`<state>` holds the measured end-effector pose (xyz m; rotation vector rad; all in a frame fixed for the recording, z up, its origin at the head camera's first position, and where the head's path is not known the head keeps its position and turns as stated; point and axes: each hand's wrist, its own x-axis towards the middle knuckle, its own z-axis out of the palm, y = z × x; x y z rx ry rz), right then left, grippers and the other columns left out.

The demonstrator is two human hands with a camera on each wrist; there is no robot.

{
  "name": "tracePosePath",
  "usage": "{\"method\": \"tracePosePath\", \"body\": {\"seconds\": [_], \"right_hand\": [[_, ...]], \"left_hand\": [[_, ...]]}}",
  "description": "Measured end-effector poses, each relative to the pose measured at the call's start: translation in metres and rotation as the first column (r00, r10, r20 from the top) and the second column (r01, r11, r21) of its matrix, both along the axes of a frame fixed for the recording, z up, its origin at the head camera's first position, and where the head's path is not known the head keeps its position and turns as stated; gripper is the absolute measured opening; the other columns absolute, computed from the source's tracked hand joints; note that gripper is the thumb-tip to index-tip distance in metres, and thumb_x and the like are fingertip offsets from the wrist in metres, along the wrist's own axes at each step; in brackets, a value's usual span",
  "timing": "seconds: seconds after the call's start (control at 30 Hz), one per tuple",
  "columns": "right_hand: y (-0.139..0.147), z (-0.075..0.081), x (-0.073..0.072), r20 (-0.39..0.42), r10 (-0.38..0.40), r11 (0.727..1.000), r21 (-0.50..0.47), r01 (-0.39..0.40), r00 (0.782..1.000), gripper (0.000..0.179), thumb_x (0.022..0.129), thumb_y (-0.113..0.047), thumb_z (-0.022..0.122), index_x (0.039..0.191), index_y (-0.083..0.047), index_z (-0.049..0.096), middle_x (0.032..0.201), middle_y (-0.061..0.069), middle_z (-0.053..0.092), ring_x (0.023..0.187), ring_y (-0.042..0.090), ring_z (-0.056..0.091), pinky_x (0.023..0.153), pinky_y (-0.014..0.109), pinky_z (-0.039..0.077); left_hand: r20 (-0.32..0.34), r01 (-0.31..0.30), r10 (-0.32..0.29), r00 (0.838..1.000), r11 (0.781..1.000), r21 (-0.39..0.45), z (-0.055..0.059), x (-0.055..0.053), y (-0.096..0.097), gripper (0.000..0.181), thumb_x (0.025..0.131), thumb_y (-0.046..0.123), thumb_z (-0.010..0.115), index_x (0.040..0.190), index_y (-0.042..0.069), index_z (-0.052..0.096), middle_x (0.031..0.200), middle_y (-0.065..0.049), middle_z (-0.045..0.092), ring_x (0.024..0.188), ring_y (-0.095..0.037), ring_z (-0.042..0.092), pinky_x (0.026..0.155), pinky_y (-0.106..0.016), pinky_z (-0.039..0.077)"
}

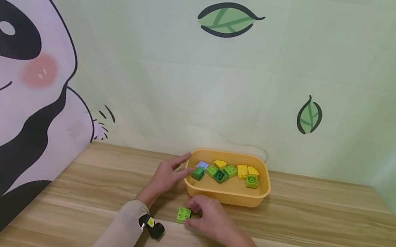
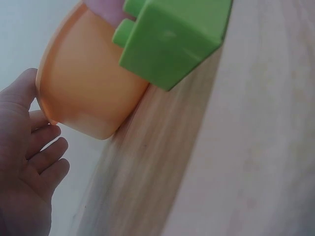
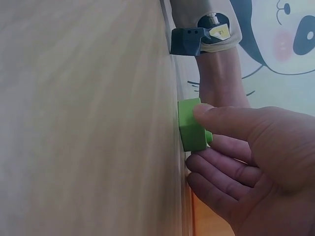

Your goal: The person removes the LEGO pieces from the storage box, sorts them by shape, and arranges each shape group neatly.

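In the head view a lime-green toy building brick [image 1: 183, 215] stands studs up on the wooden table in front of an orange plastic basin [image 1: 226, 199]. My right hand [image 1: 214, 218] pinches this brick at its right side; in the right wrist view the thumb [image 3: 221, 119] lies on the brick [image 3: 192, 125] and the other fingers are bent behind it. At the basin's left end, my left hand [image 1: 165, 178] rests against the rim with thumb and index finger spread. The left wrist view shows its other fingers [image 2: 51, 157] loosely bent beside the basin [image 2: 93, 73].
Inside the basin lie several bricks: yellow ones [image 1: 242, 171], dark green ones [image 1: 220, 176], light green ones [image 1: 251, 181] and a blue one [image 1: 202, 164]. A wall cloth [image 1: 152, 74] with a panda and leaves rises behind the wooden table [image 1: 317, 224]. A black wrist camera [image 1: 152, 227] sits on the left sleeve.
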<state>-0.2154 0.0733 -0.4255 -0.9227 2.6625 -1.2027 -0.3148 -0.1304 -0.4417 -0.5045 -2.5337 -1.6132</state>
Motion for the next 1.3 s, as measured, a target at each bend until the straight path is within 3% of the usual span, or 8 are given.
{"method": "tracePosePath", "body": {"seconds": [0.3, 0.53, 0.7, 0.93, 1.3], "right_hand": [[0.004, 0.006, 0.001, 0.033, 0.001, 1.0, 0.005, -0.002, 0.999, 0.033, 0.087, -0.008, 0.089, 0.115, -0.003, 0.072, 0.11, 0.003, 0.073, 0.101, 0.021, 0.07, 0.091, 0.036, 0.061], [0.011, 0.02, 0.002, 0.072, 0.002, 1.0, -0.002, -0.001, 0.997, 0.032, 0.092, -0.014, 0.086, 0.12, -0.006, 0.072, 0.117, 0.005, 0.074, 0.108, 0.023, 0.069, 0.097, 0.043, 0.06], [0.016, 0.035, 0.001, 0.002, 0.019, 0.999, -0.041, -0.019, 1.0, 0.028, 0.094, -0.011, 0.083, 0.12, -0.004, 0.072, 0.119, 0.01, 0.074, 0.11, 0.028, 0.07, 0.097, 0.048, 0.06], [0.028, 0.05, -0.013, -0.128, -0.005, 0.999, -0.033, 0.001, 0.992, 0.023, 0.096, -0.013, 0.081, 0.117, -0.007, 0.073, 0.116, 0.009, 0.075, 0.107, 0.027, 0.072, 0.095, 0.043, 0.062], [0.051, 0.062, -0.043, -0.179, -0.069, 0.997, 0.023, 0.075, 0.981, 0.024, 0.096, -0.012, 0.081, 0.118, -0.004, 0.074, 0.113, 0.006, 0.076, 0.105, 0.03, 0.073, 0.094, 0.046, 0.062]], "left_hand": [[0.009, -0.002, 0.002, 1.0, 1.0, -0.002, -0.001, -0.001, 0.0, 0.058, 0.102, 0.024, 0.075, 0.155, 0.012, 0.056, 0.159, -0.006, 0.051, 0.149, -0.032, 0.045, 0.123, -0.051, 0.036], [-0.009, 0.011, -0.011, 1.0, 1.0, 0.001, -0.002, -0.001, -0.001, 0.058, 0.102, 0.025, 0.075, 0.155, 0.01, 0.056, 0.159, -0.007, 0.052, 0.148, -0.031, 0.046, 0.122, -0.051, 0.037], [-0.021, 0.021, -0.021, 1.0, 1.0, 0.008, -0.001, 0.0, -0.001, 0.057, 0.102, 0.023, 0.075, 0.154, 0.01, 0.057, 0.158, -0.007, 0.052, 0.148, -0.031, 0.046, 0.122, -0.051, 0.037], [-0.023, 0.012, -0.012, 1.0, 1.0, 0.0, -0.001, 0.001, -0.001, 0.056, 0.102, 0.023, 0.074, 0.154, 0.01, 0.057, 0.157, -0.008, 0.053, 0.148, -0.033, 0.046, 0.122, -0.053, 0.037], [-0.016, 0.015, -0.015, 1.0, 1.0, 0.021, -0.001, 0.0, 0.001, 0.055, 0.102, 0.018, 0.074, 0.153, 0.008, 0.057, 0.157, -0.008, 0.053, 0.148, -0.032, 0.046, 0.122, -0.051, 0.037]]}}
